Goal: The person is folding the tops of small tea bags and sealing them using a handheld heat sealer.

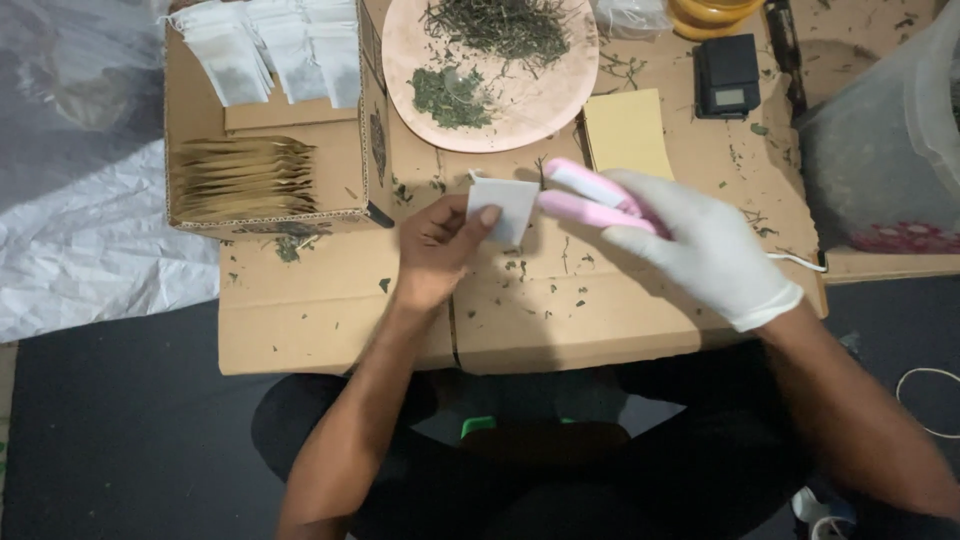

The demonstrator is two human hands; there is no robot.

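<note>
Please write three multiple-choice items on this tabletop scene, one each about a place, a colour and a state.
1. Where does the plate of dried herbs lie?
A. On the cardboard, beyond the hands
B. On the dark floor
C. Inside the open box

2. What colour is the handheld sealer?
A. Green
B. Pink
C. Black

3. How do the hands differ?
A. Both gloved
B. Both bare
C. Right gloved, left bare

Answers:
1 A: the plate rests on the cardboard sheet, farther from the person than both hands.
2 B: its two arms are pink.
3 C: the right hand wears a white glove and holds the sealer, while the bare left hand pinches a small white sachet.
</note>
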